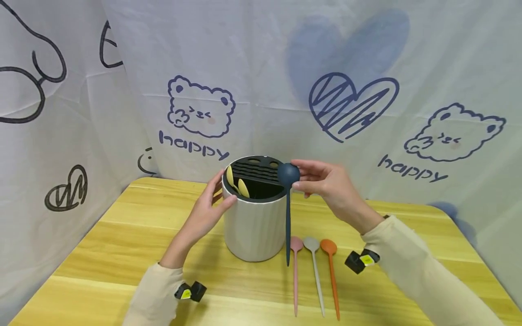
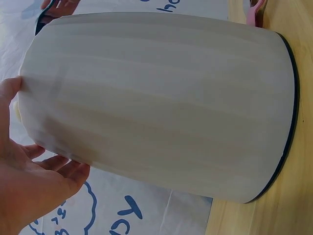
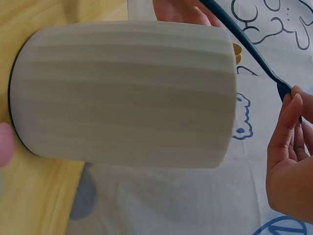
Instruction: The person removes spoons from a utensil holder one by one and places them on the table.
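My right hand (image 1: 332,188) pinches a dark blue spoon (image 1: 288,174) by its round bowl between thumb and fingers. The spoon hangs handle down at the right front of a whitish ribbed utensil holder (image 1: 254,231), outside it. In the right wrist view, its handle (image 3: 244,41) slants past the holder's top. My left hand (image 1: 204,210) holds the holder at its upper left, thumb near the rim and fingers round the side (image 2: 44,181). Two yellow utensils (image 1: 243,188) stand in the front compartment of the black divided top (image 1: 261,188); their lower parts are hidden.
On the wooden table (image 1: 155,235), a pink spoon (image 1: 296,244), a pale grey spoon (image 1: 311,244) and an orange spoon (image 1: 328,246) lie side by side, right of the holder, handles toward me. A printed white cloth (image 1: 261,90) hangs behind and beside the table.
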Demonstrator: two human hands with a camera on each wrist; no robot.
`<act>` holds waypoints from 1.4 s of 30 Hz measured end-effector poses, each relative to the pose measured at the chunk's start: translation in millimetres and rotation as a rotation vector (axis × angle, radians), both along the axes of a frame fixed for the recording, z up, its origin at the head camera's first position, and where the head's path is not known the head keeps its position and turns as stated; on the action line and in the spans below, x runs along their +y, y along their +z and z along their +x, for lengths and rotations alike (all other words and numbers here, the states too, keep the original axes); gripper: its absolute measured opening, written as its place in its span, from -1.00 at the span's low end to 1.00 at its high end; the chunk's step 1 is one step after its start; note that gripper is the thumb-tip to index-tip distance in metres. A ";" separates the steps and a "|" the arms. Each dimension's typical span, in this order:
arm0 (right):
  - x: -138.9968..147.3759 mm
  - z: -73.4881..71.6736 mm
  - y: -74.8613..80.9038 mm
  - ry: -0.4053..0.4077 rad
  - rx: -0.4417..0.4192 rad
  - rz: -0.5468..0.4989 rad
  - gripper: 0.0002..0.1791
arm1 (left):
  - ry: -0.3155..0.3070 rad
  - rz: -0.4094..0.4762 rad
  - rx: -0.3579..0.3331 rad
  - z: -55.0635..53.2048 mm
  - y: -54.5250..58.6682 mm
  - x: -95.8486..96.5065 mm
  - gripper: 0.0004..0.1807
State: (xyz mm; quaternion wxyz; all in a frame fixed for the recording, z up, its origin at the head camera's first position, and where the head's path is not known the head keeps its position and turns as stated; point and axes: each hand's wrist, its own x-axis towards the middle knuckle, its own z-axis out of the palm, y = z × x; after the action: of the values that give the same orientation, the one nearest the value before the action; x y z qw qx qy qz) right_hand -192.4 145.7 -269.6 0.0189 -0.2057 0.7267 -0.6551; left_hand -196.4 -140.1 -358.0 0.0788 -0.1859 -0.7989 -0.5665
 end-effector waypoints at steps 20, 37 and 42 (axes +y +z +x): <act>32.9 11.2 -65.4 0.015 -0.135 0.009 -0.47 | -0.002 -0.002 0.001 -0.8 -1.4 0.2 -0.22; 53.4 10.4 -107.7 -0.134 -0.183 0.115 -0.42 | 0.000 0.012 0.008 -0.8 -2.4 -0.9 -0.21; 57.2 8.6 -114.8 -0.127 -0.200 0.125 -0.41 | 0.002 0.011 0.005 -0.5 -1.8 -1.0 -0.21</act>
State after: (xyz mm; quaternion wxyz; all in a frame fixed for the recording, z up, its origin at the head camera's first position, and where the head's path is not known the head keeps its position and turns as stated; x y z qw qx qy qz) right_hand -183.8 202.9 -384.4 0.0626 -0.0913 0.7722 -0.6256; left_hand -196.9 -141.1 -359.8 0.0821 -0.1860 -0.7959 -0.5703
